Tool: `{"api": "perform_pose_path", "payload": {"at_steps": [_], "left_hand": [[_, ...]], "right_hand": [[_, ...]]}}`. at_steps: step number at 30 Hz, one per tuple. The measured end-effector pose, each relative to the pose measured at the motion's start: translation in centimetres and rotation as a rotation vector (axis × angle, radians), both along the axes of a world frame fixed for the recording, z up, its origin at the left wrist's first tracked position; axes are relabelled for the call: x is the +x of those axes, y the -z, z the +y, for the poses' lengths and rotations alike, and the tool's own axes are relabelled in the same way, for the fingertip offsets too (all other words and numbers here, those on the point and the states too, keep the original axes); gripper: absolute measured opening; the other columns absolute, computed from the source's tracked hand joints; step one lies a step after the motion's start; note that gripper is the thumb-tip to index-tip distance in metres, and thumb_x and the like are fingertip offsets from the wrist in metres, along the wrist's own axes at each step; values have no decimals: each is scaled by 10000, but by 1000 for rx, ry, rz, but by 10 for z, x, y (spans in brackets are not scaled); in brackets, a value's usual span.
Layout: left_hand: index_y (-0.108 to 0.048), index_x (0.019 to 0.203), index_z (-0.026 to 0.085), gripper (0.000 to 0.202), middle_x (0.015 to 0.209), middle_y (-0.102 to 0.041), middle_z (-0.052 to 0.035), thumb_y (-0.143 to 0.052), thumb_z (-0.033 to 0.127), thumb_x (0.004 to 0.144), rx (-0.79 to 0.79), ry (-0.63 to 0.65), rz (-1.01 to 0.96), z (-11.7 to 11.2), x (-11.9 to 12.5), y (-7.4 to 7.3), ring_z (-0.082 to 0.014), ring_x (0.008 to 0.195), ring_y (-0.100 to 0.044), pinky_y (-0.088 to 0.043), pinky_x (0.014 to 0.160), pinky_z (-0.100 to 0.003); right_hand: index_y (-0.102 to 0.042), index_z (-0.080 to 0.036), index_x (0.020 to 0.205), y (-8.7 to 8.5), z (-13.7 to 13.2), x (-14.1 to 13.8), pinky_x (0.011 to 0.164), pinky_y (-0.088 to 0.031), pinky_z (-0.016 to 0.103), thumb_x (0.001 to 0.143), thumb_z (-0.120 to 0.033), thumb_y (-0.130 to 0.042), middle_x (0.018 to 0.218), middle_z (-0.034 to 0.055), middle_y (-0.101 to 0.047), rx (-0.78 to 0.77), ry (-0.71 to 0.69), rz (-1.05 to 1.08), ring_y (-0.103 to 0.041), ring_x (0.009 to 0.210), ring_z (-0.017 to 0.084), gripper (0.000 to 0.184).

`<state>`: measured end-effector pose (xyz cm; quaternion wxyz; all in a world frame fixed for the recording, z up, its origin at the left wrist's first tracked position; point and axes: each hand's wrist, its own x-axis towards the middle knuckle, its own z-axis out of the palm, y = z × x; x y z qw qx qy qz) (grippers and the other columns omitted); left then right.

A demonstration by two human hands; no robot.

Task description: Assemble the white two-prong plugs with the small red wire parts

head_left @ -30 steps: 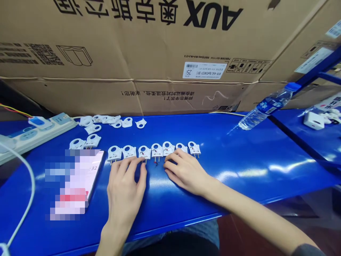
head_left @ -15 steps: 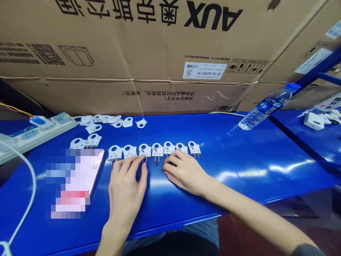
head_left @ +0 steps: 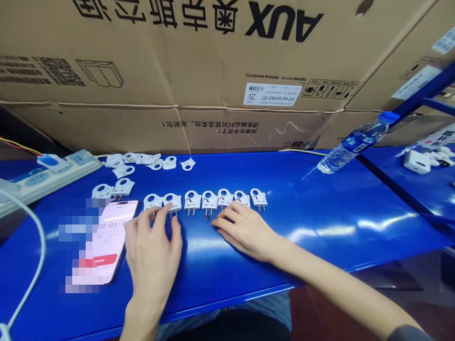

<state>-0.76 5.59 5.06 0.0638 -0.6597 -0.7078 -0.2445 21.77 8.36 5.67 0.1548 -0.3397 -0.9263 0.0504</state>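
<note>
Several small white plug parts with metal pins lie in a row across the blue table. My left hand rests flat on the table, its fingertips touching the two leftmost parts of the row near the second plug part. Flat as well, my right hand has its fingertips just below the right part of the row, near the plug part. Neither hand grips anything. A small red bit lies on the table between the hands.
A phone with a timer lies left of my left hand. More white plug shells are scattered behind it. A power strip and white cable sit at far left. A water bottle lies at right. Large cardboard boxes wall off the back.
My left hand slid left, from the middle of the row to its two leftmost parts and beside the phone. My right hand barely moved.
</note>
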Motion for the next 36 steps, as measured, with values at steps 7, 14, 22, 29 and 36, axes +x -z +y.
{"api": "perform_pose_path", "payload": {"at_steps": [7, 14, 22, 29, 36], "left_hand": [[-691, 1239, 175, 356, 1196, -663, -156, -425, 273, 1024, -6, 17, -2, -3, -6, 5, -369, 1103, -572, -513, 926, -527], [-678, 1186, 219, 286, 1119, -645, -136, -466, 296, 1012, 27, 25, -47, -10, -7, 12, -373, 1070, -579, -523, 852, -518], [-685, 1172, 207, 269, 1131, -631, -152, -493, 304, 1011, 101, 23, -119, -10, -3, 9, -355, 1112, -583, -519, 867, -481], [-678, 1156, 225, 199, 1160, -643, -96, -527, 218, 1027, 197, 239, -281, -10, 10, 2, -213, 981, -676, -555, 813, -350], [-691, 1142, 247, 206, 1187, -656, -72, -529, 193, 1027, 146, 342, -300, -12, 13, 3, -163, 890, -718, -595, 728, -290]], "right_hand": [[-676, -163, 1187, 0, 2, 1, 796, -502, 347, 1085, -268, -503, 1059, 86, -697, -25, -25, 7, -573, 967, 227, 227], [-664, -144, 1232, -2, 2, 1, 756, -501, 331, 1062, -204, -499, 1059, 89, -679, 11, 2, 31, -586, 944, 217, 244], [-693, -151, 1065, 0, 2, 4, 700, -474, 319, 1061, -263, -544, 995, 84, -656, 3, 28, -31, -573, 911, 212, 186], [-692, -171, 1067, -2, 0, 3, 708, -486, 309, 1080, -260, -516, 1007, 76, -688, 28, 8, 20, -595, 909, 203, 197], [-677, -176, 1142, -4, -2, 3, 832, -569, 319, 1097, -227, -481, 1051, 72, -753, -3, 128, 337, -685, 959, 193, 207]]}}
